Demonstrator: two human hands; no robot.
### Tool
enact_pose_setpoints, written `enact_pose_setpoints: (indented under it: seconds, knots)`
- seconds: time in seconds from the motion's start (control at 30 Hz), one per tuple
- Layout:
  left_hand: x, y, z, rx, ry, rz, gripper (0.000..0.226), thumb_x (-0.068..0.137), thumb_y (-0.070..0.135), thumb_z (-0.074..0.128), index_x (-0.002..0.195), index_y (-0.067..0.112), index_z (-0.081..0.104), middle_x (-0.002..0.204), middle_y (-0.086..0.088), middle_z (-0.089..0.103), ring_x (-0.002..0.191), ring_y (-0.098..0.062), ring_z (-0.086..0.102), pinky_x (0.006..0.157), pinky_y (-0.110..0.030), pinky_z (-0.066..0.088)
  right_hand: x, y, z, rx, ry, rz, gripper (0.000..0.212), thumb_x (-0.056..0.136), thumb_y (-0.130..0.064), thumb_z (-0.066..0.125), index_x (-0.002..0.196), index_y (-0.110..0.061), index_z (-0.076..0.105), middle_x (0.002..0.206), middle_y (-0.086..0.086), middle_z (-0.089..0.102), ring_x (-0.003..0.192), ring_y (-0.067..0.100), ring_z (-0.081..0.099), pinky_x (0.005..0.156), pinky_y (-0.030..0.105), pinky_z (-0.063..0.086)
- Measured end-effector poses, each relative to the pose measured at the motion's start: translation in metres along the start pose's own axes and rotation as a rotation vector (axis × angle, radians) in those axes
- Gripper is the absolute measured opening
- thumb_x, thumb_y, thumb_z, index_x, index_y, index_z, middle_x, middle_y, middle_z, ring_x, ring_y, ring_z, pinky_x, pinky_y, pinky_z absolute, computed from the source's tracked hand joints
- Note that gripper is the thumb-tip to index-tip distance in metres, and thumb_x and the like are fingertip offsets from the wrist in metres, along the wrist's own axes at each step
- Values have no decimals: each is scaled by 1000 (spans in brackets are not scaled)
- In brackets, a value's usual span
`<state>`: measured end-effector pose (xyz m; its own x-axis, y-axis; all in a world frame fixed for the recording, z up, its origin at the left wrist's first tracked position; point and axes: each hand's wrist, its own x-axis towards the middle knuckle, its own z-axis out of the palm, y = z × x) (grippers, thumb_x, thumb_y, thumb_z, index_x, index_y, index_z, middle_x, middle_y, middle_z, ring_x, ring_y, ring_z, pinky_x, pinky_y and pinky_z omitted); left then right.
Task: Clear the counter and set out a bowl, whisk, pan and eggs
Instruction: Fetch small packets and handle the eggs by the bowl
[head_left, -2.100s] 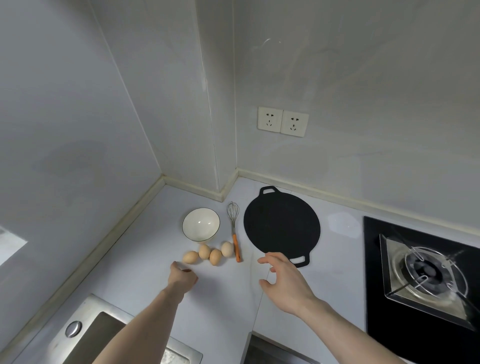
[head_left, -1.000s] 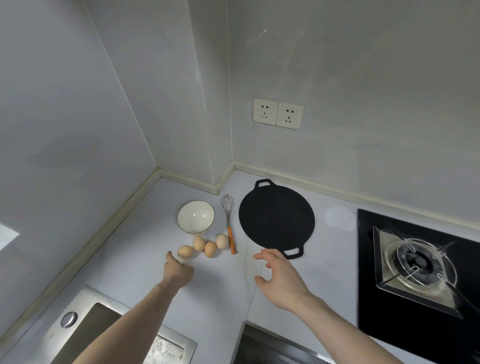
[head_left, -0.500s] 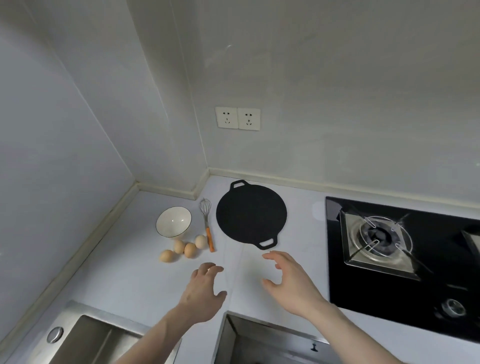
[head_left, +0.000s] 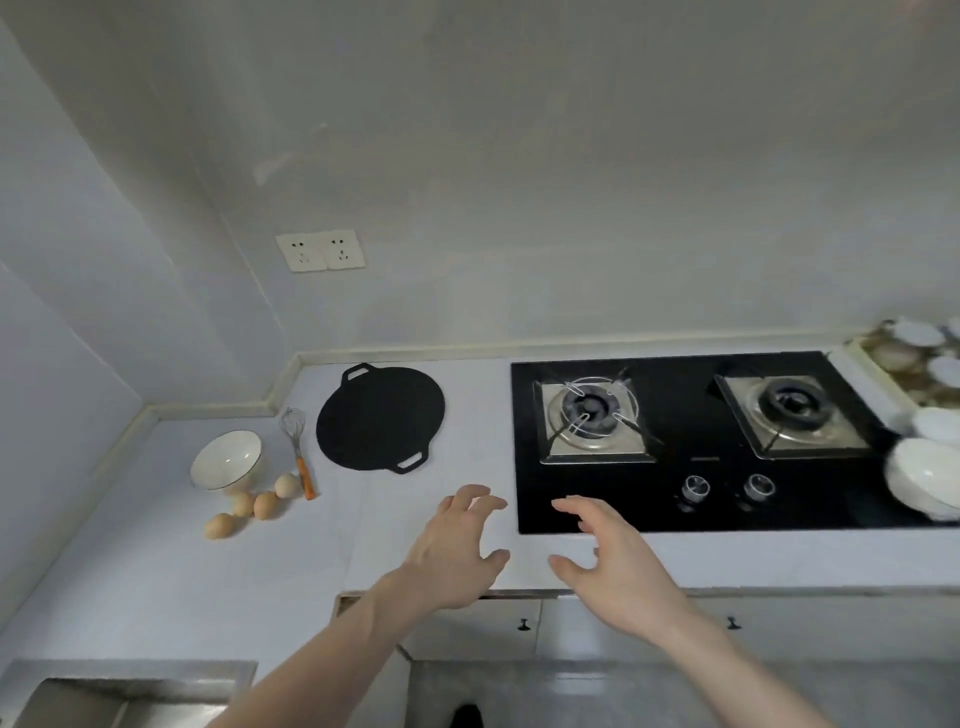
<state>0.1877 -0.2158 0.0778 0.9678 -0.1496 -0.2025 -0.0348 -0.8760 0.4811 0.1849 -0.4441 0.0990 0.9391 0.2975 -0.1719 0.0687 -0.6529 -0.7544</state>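
Observation:
On the pale counter (head_left: 156, 561) near the corner stands a white bowl (head_left: 226, 460). Several brown eggs (head_left: 253, 506) lie in a row in front of it. A whisk (head_left: 298, 450) with an orange handle lies between the bowl and a flat black pan (head_left: 381, 418) with two loop handles. My left hand (head_left: 453, 551) and my right hand (head_left: 609, 566) hover over the counter's front edge, to the right of these things. Both hands have loose, spread fingers and hold nothing.
A black two-burner gas hob (head_left: 696, 441) fills the counter to the right. White bowls (head_left: 922, 475) and a patterned tray (head_left: 906, 364) sit at the far right. A steel sink (head_left: 119, 693) is at the lower left. Cabinet doors (head_left: 524, 626) lie below the counter edge.
The view has swung to the right, bringing the whole hob into sight. My left hand left the eggs, opened and moved right. Both hands now hover side by side near the hob.

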Motion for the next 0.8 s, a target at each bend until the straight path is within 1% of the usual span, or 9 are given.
enact_pose_setpoints:
  seconds: [0.17, 0.23, 0.27, 0.37, 0.43, 0.53, 0.57, 0.6, 0.8]
  knots:
    - [6, 85, 25, 6, 9, 179, 61, 91, 40, 65, 148, 34, 43, 156, 14, 30, 140, -12, 34, 116, -26, 32, -56, 37, -57, 15, 117, 43, 61, 90, -35, 70, 146, -38, 45, 150, -22, 40, 130, -1, 43, 111, 25, 41]
    - [13, 136, 44, 8, -20, 298, 61, 92, 40, 65, 148, 35, 42, 155, 18, 28, 141, -9, 32, 116, -23, 30, -91, 64, -90, 31, 216, 91, 60, 89, -35, 70, 145, -37, 47, 149, -21, 41, 129, -2, 43, 111, 26, 41]
    - [12, 145, 44, 15, -31, 317, 61, 92, 41, 65, 148, 36, 42, 155, 20, 27, 142, -7, 30, 116, -22, 28, -96, 68, -95, 41, 242, 90, 60, 89, -34, 70, 144, -37, 47, 149, -20, 42, 129, -2, 43, 112, 26, 40]
    - [24, 211, 63, 39, -64, 467, 61, 92, 45, 65, 148, 38, 41, 154, 24, 25, 143, -3, 26, 116, -20, 26, -138, 98, -135, 71, 354, 164, 59, 89, -34, 70, 144, -39, 47, 149, -21, 41, 131, -2, 42, 113, 25, 39]
    - [35, 256, 75, 40, -107, 565, 61, 92, 46, 64, 148, 39, 40, 154, 26, 23, 144, -1, 24, 117, -21, 24, -167, 119, -162, 83, 446, 213, 59, 89, -36, 69, 143, -40, 47, 149, -22, 40, 132, -4, 41, 113, 26, 39]
    - [54, 323, 93, 59, -173, 706, 61, 92, 49, 64, 147, 42, 40, 154, 26, 24, 144, -2, 24, 118, -26, 28, -209, 148, -200, 119, 592, 303, 59, 89, -38, 69, 143, -40, 46, 148, -23, 40, 133, -3, 41, 114, 27, 39]
    - [58, 331, 94, 78, -188, 719, 60, 92, 49, 64, 147, 42, 40, 154, 26, 24, 143, -2, 24, 118, -26, 28, -216, 149, -206, 126, 618, 319, 59, 89, -39, 69, 143, -40, 46, 148, -23, 41, 133, -2, 41, 114, 27, 39]
    - [67, 364, 109, 71, -199, 789, 60, 92, 49, 65, 147, 41, 41, 154, 26, 25, 143, -2, 25, 117, -25, 27, -237, 164, -222, 129, 683, 361, 59, 88, -39, 69, 143, -40, 47, 148, -23, 41, 134, -2, 42, 114, 27, 39]
    - [91, 484, 163, 35, -339, 1017, 58, 88, 41, 72, 141, 40, 47, 149, 24, 33, 140, -2, 30, 113, -22, 24, -311, 207, -273, 112, 914, 547, 57, 87, -40, 70, 140, -38, 51, 144, -25, 44, 129, -5, 45, 112, 28, 41]
